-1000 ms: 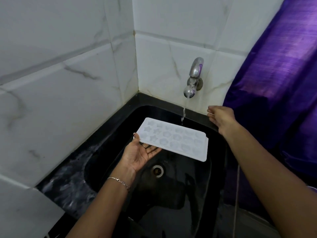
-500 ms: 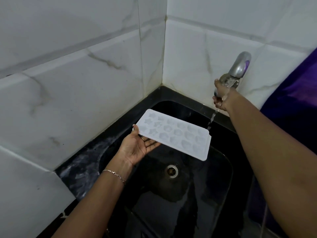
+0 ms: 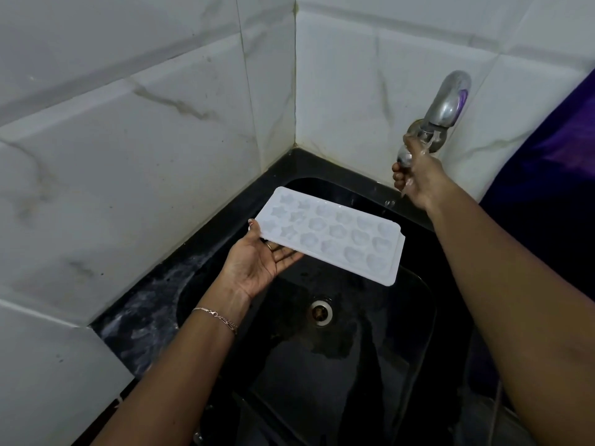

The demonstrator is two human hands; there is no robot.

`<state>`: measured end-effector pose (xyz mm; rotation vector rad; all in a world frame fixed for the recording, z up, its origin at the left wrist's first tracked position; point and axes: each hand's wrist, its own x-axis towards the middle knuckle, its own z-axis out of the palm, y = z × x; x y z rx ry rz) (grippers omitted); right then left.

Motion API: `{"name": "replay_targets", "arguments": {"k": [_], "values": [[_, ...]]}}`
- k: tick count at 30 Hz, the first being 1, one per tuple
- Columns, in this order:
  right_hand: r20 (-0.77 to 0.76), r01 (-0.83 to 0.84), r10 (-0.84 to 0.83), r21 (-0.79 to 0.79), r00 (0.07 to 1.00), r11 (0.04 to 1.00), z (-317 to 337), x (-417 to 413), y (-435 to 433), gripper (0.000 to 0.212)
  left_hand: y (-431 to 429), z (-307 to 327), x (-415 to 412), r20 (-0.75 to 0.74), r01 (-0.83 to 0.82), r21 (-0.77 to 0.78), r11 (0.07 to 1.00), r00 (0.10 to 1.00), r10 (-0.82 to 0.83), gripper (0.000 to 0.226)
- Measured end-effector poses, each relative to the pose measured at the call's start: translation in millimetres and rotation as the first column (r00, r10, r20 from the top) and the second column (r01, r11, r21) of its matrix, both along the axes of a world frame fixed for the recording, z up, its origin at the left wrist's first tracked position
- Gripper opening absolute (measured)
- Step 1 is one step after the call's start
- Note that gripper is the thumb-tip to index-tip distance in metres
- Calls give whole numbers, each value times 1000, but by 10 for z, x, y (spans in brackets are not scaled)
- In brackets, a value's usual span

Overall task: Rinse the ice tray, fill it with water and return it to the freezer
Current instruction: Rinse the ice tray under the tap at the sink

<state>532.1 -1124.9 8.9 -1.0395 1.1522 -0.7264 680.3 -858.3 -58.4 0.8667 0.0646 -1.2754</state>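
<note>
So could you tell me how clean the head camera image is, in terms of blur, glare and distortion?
Head view: wide-angle bending curves the tile lines; the tray and left hand are sharp; the right hand at the tap is slightly smeared; the tap shows bright highlights and a purple reflection; the black sink is dim, detail mostly lost.

White marble-look wall tiles (image 3: 154,175) meeting at a corner above the basin, grey veins and discoloured grout lines, black stone counter ledge (image 3: 141,317) along the left wall, purple curtain (image 3: 566,130) at the right edge, dim light
</note>
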Motion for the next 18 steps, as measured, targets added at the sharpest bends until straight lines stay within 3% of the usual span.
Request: {"name": "replay_targets", "arguments": {"k": [3,5,9,15,18], "values": [[-26,-125,125,5,992,992,1,-131,115,39,-16,23,-73,30,16,-1,1000,999,-16,56],[-100,-157,154,-17,983,987,-23,-258,278,32,-28,40,-134,47,29,-3,1000,998,-29,56],[-164,-29,-11,-238,986,971,-95,-717,679,10,-58,46,-293,66,76,-5,997,995,-75,56],[-314,-93,-79,-496,946,863,-208,-1615,1211,30,-94,70,-701,66,155,-7,988,986,-154,53],[-485,-211,-125,-580,866,787,-223,-1984,1450,34,-94,79,-924,45,186,-13,982,982,-185,50]]}}
